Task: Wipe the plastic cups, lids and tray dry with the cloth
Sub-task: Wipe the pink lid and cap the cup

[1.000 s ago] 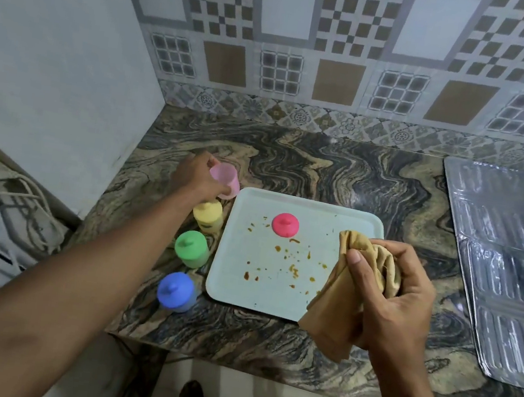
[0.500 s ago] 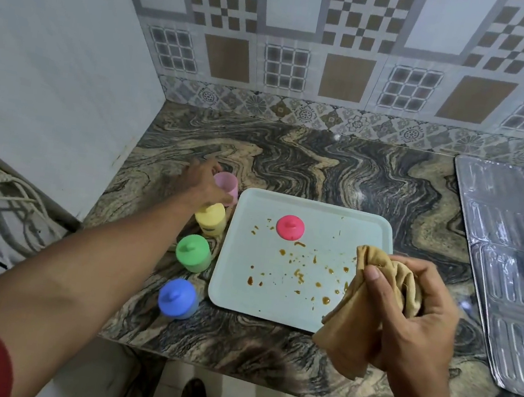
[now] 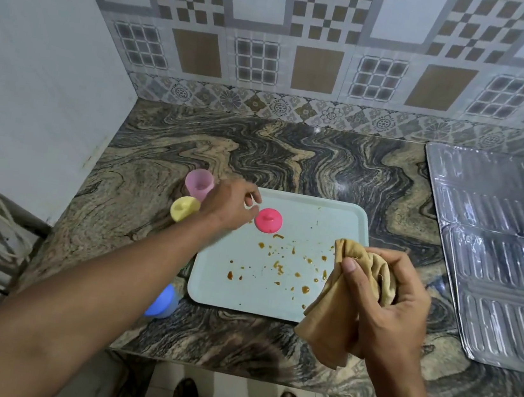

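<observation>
Tan cloth [image 3: 344, 306], bunched and hanging in loose folds, is gripped in the right hand [image 3: 382, 309] at the near right, above the near right corner of the tray [image 3: 209, 286]. Left of it, a blue-lidded cup [image 3: 162, 301] stands on the marble counter [image 3: 292, 159] just beside the tray's near left corner, half hidden by the left forearm. The pale tray lies flat and carries a scatter of brown drips across its middle. Farther on, the left hand [image 3: 229, 207] hovers over the tray's far left part, fingers loosely curled and holding nothing, fingertips just beside the pink lid [image 3: 268, 221]. Left of that hand stand a yellow-lidded cup [image 3: 183, 208] and, beyond it, an open pink cup [image 3: 200, 184], both on the counter.

The step appears to be picking up the pink lid. Pinching its central knob would give the surest hold; the lid should then be brought to the cloth and turned so that both faces and the rim are dried.
</observation>
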